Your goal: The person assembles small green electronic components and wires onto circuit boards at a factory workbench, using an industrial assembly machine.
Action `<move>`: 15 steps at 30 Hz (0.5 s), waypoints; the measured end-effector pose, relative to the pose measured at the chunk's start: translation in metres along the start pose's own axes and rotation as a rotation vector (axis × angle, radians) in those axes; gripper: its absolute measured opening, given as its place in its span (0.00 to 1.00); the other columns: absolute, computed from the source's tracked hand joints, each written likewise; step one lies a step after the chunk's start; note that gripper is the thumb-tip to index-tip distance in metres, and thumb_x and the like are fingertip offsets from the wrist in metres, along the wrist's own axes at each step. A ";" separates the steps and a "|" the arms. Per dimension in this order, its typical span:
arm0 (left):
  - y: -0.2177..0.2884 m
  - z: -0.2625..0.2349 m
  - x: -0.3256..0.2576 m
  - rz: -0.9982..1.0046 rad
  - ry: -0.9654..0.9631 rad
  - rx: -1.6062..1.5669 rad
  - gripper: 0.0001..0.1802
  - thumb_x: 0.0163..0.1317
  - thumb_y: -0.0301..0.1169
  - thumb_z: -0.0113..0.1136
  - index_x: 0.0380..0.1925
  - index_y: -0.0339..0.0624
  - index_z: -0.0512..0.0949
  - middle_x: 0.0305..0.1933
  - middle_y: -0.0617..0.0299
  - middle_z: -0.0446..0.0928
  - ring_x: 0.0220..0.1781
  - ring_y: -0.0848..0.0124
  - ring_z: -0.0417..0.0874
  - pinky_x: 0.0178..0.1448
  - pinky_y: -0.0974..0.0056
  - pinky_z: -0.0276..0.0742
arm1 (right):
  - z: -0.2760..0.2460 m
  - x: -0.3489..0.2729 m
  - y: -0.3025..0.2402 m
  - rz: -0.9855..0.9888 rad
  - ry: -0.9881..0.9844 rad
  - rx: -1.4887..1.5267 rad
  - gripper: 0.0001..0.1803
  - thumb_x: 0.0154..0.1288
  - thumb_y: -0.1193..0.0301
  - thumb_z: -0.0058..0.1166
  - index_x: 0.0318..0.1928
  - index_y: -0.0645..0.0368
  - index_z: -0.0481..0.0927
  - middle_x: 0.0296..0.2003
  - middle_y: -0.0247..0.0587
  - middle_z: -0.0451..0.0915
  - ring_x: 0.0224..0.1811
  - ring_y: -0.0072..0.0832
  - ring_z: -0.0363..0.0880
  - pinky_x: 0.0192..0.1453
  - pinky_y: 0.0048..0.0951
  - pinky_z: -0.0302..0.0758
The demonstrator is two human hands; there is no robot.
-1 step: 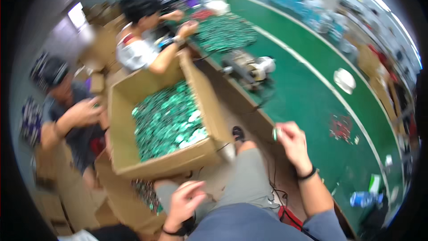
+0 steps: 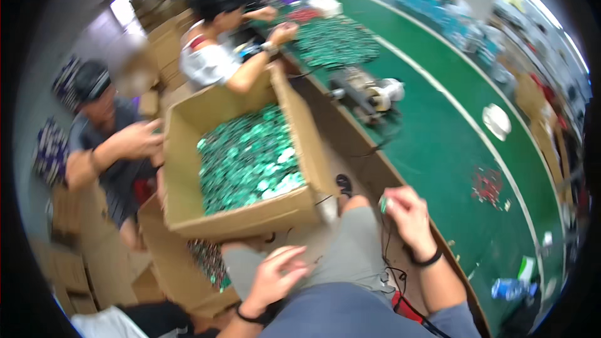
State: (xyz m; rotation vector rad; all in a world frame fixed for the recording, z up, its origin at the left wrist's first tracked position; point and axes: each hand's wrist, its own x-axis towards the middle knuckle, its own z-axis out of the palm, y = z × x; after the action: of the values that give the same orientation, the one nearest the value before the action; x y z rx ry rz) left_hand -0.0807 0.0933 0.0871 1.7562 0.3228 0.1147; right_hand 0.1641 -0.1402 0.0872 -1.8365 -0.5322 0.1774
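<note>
— So, where are the wearer's hands?

— The right hand is raised just past the right knee, at the near edge of the green surface. Its fingers are curled in and pinch a small green piece at the fingertips. The piece is too small and blurred to make out its shape for certain; it looks slightly longer than wide, with its long axis roughly upright and tilted a little toward the cardboard box.

— And the left hand?

— The left hand hovers over the left thigh with the fingers spread and loosely bent. It is blurred, and nothing can be seen in its grasp. It is just below the near wall of the box.

— What is in the box?

— A heap of flat green parts, lying every way, with some paler ones at the near right corner. More of them lie in a lower carton under it.

— Who else is there?

— A person in a grey shirt sits left of the box, one hand up near its left wall. Another person in a white top sits beyond it, with an arm resting on the far corner and a hand at a spread of green parts on the surface.

— Anything else on the surface?

— A small machine near the edge, a white round object further right, and a scatter of small red bits.
</note>
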 end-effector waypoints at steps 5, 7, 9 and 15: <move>-0.002 0.044 0.012 0.099 0.067 -0.016 0.33 0.57 0.20 0.71 0.64 0.39 0.74 0.63 0.52 0.74 0.44 0.69 0.86 0.48 0.66 0.85 | 0.100 -0.077 -0.009 0.227 -0.325 0.331 0.10 0.67 0.78 0.61 0.48 0.66 0.83 0.43 0.39 0.80 0.42 0.22 0.83 0.46 0.24 0.81; -0.012 0.044 0.006 0.202 0.154 0.056 0.28 0.56 0.20 0.72 0.59 0.39 0.79 0.57 0.53 0.80 0.40 0.72 0.85 0.43 0.68 0.84 | 0.118 -0.086 -0.017 0.237 -0.320 0.339 0.09 0.69 0.76 0.60 0.47 0.67 0.82 0.39 0.35 0.83 0.43 0.18 0.83 0.45 0.22 0.81; -0.019 0.036 -0.006 0.190 0.197 0.109 0.26 0.56 0.20 0.71 0.57 0.38 0.80 0.55 0.54 0.80 0.39 0.72 0.85 0.42 0.68 0.84 | 0.119 -0.088 -0.022 0.243 -0.378 0.338 0.09 0.70 0.76 0.60 0.46 0.67 0.82 0.38 0.35 0.84 0.41 0.18 0.82 0.44 0.21 0.80; -0.025 0.020 -0.025 0.082 0.211 0.064 0.22 0.56 0.19 0.71 0.52 0.35 0.82 0.51 0.54 0.82 0.41 0.69 0.86 0.45 0.67 0.85 | 0.116 -0.087 -0.008 0.083 -0.436 0.443 0.05 0.69 0.77 0.59 0.43 0.65 0.82 0.47 0.39 0.82 0.47 0.20 0.80 0.48 0.22 0.78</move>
State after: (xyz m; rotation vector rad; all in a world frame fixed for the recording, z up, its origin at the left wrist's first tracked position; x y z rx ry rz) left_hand -0.1038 0.0717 0.0607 1.8252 0.4114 0.3533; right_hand 0.0414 -0.0769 0.0439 -1.3854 -0.6556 0.7066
